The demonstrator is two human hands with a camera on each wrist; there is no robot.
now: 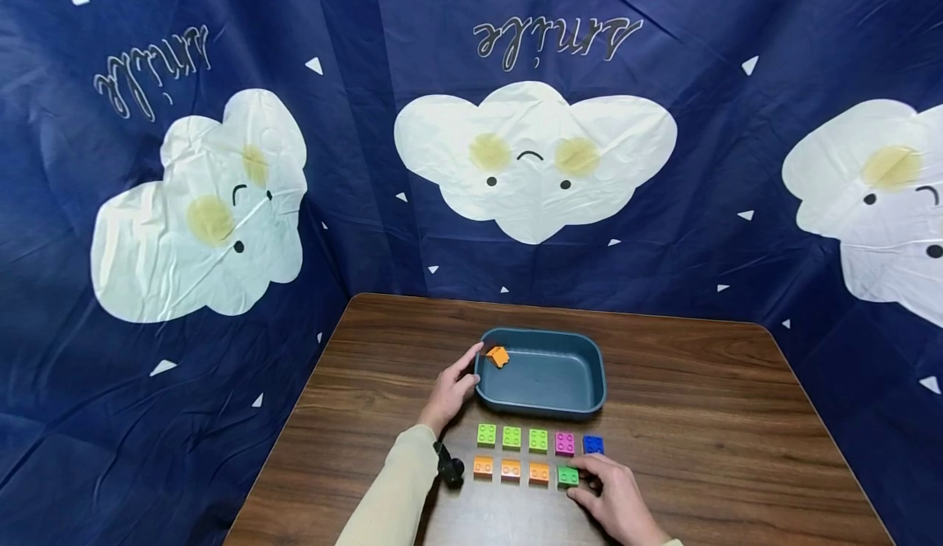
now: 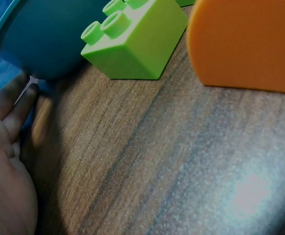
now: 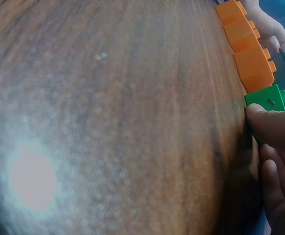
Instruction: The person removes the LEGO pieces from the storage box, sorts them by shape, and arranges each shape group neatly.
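Note:
My left hand (image 1: 447, 394) rests against the left end of a dark teal bin (image 1: 541, 407), its fingertips touching the rim. Inside the bin, near that end, lies a tilted orange block (image 1: 498, 356). At the right end of the front row, my right hand (image 1: 615, 497) pinches a green brick (image 1: 567, 476) between thumb and finger; the right wrist view shows the thumb on the side of the green brick (image 3: 269, 98). A blue brick (image 1: 593, 444) sits just beyond this hand, partly covered by it.
Three lime bricks (image 1: 512, 436) and a magenta brick (image 1: 564, 444) line up with the blue one in the back row. Three orange bricks (image 1: 511, 470) stand left of the green one. The wooden table (image 1: 700, 415) meets blue cloud-printed curtains (image 1: 354, 161).

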